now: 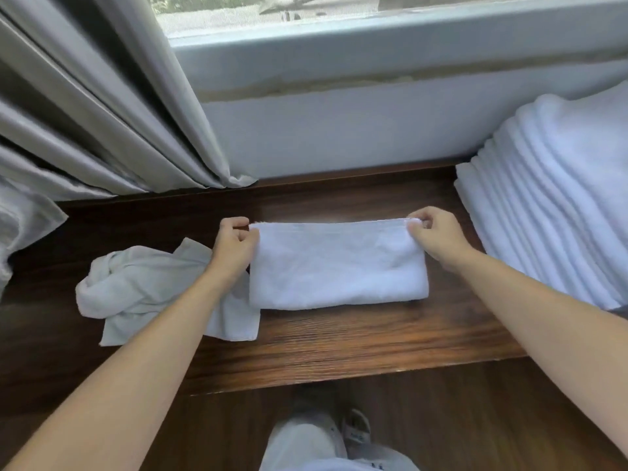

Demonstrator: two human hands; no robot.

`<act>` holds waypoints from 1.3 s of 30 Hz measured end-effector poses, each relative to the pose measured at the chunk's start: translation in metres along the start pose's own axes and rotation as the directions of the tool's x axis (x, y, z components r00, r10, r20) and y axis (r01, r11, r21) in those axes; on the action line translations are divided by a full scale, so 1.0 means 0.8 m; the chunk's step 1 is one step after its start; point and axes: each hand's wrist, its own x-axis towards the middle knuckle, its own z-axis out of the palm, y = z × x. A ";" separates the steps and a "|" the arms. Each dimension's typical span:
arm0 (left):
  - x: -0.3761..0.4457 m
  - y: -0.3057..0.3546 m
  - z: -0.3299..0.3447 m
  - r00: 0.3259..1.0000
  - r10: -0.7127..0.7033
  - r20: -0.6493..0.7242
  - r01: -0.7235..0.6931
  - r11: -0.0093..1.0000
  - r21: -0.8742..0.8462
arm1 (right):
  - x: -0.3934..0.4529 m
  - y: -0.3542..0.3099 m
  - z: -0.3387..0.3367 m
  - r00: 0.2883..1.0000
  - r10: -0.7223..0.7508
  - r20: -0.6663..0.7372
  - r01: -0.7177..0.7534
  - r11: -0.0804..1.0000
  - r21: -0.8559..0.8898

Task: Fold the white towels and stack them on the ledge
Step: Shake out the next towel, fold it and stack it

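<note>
A folded towel [336, 266] is lying flat in the middle of the ledge [339, 338], with the left hand [232, 248] pinching its far left corner and the right hand [436, 234] pinching its far right corner. A crumpled towel [136, 290] is lying just left of it, partly under the left forearm. A stack of folded towels [557, 205] is sitting at the right end of the ledge. A curtain [95, 103] is hanging behind on the left, its hem touching the ledge, and a window [272, 8] is standing behind the ledge, above the wall.

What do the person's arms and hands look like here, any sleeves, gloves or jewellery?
Both forearms are bare to the frame edge, with no sleeves showing. The left hand and right hand wear no gloves, and no rings, watch or bracelets are visible.
</note>
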 end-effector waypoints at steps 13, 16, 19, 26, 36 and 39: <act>-0.025 -0.057 0.036 0.996 -0.087 -0.002 0.084 0.955 0.285 | -0.018 0.034 0.054 0.961 0.256 -0.100 -0.267 0.956 -0.118; -0.032 -0.067 0.026 0.994 -0.110 0.003 0.101 0.922 0.374 | -0.034 0.045 0.052 0.964 0.259 -0.067 -0.263 0.962 -0.071; -0.039 -0.071 0.020 0.987 -0.158 -0.008 0.152 0.932 0.330 | -0.045 0.056 0.046 0.986 0.165 -0.021 -0.163 0.984 0.066; -0.066 -0.077 0.042 0.980 -0.188 -0.067 0.190 0.982 0.013 | -0.058 0.056 0.062 0.999 -0.035 -0.040 0.034 0.999 -0.032; -0.100 -0.103 0.071 0.926 -0.063 -0.372 0.093 0.993 0.065 | -0.055 0.077 0.082 0.978 -0.006 -0.208 -0.062 0.945 -0.321; -0.106 -0.102 0.067 0.896 0.050 -0.441 0.079 0.959 0.271 | -0.058 0.072 0.079 0.958 -0.022 -0.286 -0.065 0.954 -0.292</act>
